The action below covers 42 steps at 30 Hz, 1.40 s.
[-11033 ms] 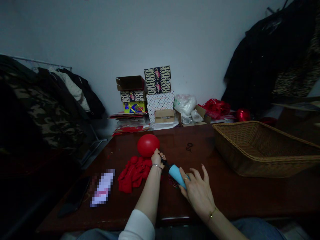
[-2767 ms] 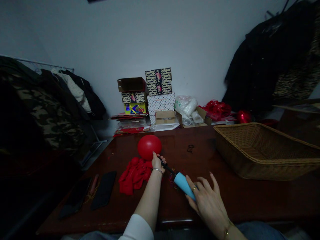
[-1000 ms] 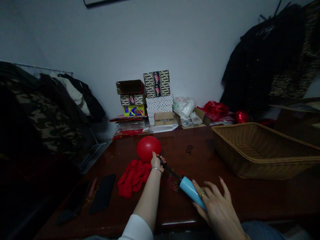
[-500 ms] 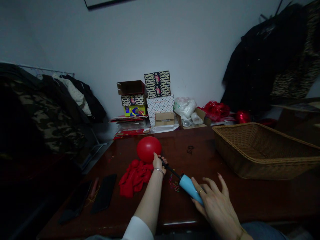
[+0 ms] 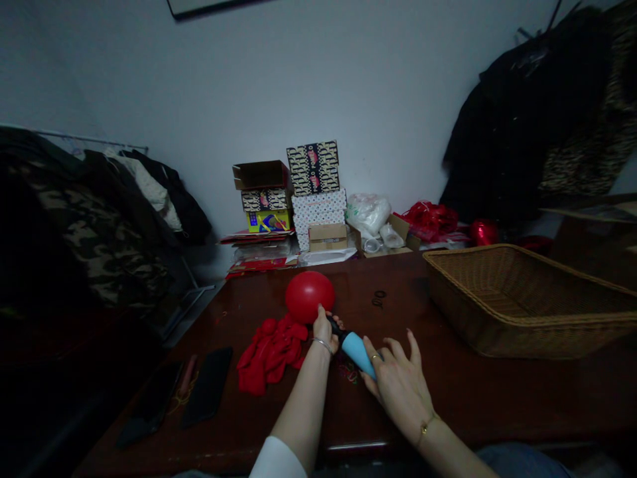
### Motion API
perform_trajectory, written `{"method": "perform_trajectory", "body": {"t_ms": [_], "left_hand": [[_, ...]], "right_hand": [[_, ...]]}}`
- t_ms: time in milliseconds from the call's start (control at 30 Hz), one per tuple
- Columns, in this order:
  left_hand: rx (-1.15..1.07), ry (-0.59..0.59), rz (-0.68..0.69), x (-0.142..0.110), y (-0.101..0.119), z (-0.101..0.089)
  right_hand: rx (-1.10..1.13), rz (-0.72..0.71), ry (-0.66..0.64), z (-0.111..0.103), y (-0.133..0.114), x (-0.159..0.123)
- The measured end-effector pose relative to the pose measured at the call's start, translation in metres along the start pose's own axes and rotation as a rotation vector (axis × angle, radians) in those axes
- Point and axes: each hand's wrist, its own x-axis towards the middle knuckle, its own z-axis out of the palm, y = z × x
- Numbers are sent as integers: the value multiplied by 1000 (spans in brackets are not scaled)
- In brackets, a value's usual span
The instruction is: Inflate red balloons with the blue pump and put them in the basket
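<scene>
A red balloon (image 5: 309, 297), round and partly inflated, sits at the end of a hand pump (image 5: 359, 353) with a light blue barrel and black front end. My left hand (image 5: 326, 326) is closed around the balloon's neck and the pump's tip, hiding where they meet. On the pump's barrel, my right hand (image 5: 398, 382) grips with thumb and index finger while its other fingers stretch away. Left of the pump lies a heap of limp red balloons (image 5: 269, 352). Small coloured loops (image 5: 348, 373) are partly hidden beneath the pump.
A wicker basket (image 5: 527, 325) stands at the table's right. Dark flat objects (image 5: 208, 386) lie at the left. A black cord (image 5: 379, 299) rests beyond my hands. Stacked boxes (image 5: 318, 209) and plastic bags (image 5: 369, 214) line the wall.
My right hand has pushed the blue barrel up and left toward my left hand, covering the black rod. The balloon and left hand have shifted slightly right.
</scene>
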Motion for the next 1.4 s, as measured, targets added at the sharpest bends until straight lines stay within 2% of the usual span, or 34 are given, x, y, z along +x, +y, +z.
{"method": "perform_trajectory", "body": {"t_ms": [267,567,767,1033,1200,1400], "left_hand": [[5,44,16,5,1,-4],[4,38,42,12,7,-6],[7,40,54,13,10,-4],[-5,37,98,12,12,0],[-15,29,91,10,15,1],[-11,20,73,5,7,0]], "right_hand": [[8,-17,25,3,4,-12],[52,-68,147,2,33,-45],[39,-86,178,2,44,-59],[23,-66,164,-2,38,-49],[26,-44,125,-5,25,-34],[23,-32,85,-2,10,-13]]}}
